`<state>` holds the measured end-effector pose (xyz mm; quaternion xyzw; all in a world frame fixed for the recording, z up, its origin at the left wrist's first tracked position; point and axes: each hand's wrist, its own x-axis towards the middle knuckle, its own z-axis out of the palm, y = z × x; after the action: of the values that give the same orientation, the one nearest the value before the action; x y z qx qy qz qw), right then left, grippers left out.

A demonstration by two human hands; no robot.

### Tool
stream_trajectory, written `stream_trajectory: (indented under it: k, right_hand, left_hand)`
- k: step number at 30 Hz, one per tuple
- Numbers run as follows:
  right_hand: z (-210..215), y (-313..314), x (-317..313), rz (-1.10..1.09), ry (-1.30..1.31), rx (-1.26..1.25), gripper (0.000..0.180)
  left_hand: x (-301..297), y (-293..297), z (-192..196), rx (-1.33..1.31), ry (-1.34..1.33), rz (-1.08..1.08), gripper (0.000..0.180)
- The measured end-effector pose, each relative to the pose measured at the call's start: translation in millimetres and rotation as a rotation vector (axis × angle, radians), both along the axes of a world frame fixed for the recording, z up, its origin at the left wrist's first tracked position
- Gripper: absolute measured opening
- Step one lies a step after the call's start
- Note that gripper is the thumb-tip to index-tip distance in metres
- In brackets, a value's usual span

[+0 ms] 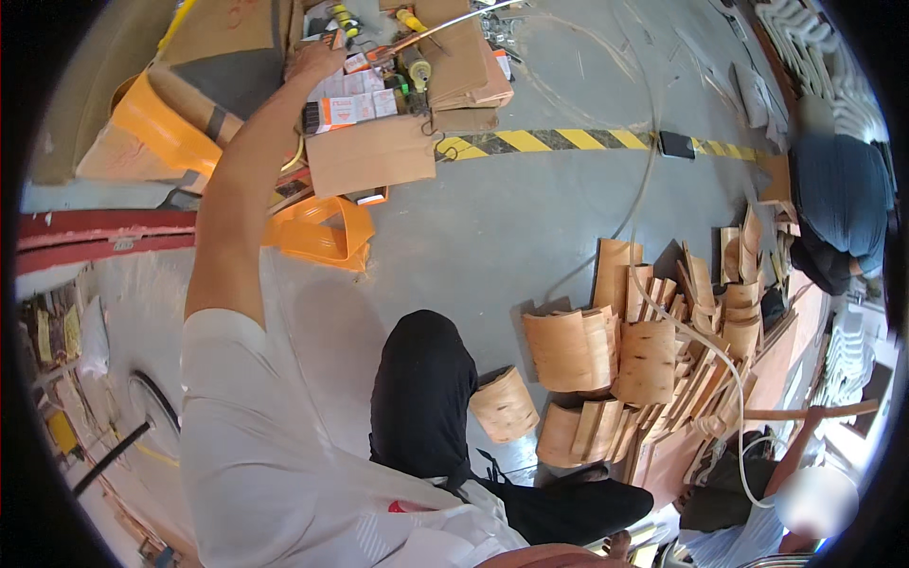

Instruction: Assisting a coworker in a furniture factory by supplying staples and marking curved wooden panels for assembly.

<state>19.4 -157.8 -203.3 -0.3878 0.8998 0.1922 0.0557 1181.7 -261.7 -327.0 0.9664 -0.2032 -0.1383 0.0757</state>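
Note:
My left arm stretches forward to an open cardboard box of supplies at the top left. Over its left side my left hand [317, 61] has its fingers curled at an orange-edged item too small to make out. Beside it lie small white-and-orange boxes [352, 106], a yellow-bodied tool [415, 71] and a yellow-handled tool [409, 19]. A brown cardboard flap [371, 156] hangs toward me. Low at the bottom edge, what seems to be my right hand [617, 545] is only partly seen, its fingers unclear.
Curved plywood pieces [646, 362] are heaped at the right, with a pale hose [696, 336] across them. An orange plastic piece [327, 237] lies below the box. Yellow-black floor tape [568, 141] crosses ahead. Two other people are at the right; one holds a wooden strip [843, 410].

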Motion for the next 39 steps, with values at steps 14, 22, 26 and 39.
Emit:
stream_trajectory:
  k: [14,22,26,39]
  right_hand:
    - [13.6,-79.9,145.4,0.575,-0.463,-0.136,0.032]
    - [15.3,-118.9,334.2,0.891,-0.624,-0.278,0.056]
    - [56.9,-176.3,442.3,1.356,-0.841,-0.211,0.094]
    - [84.4,-139.6,186.2,0.758,-0.949,-0.735,0.080]
  left_hand:
    - [-86.3,61.9,-33.1,-0.132,-0.080,0.001,0.085]
    - [-278.6,6.0,29.4,-0.863,0.367,-0.862,0.064]
    - [-416.0,-25.6,90.4,-0.795,0.754,-1.214,0.067]
    - [-804.7,-84.1,153.0,-0.652,2.428,-0.264,0.069]
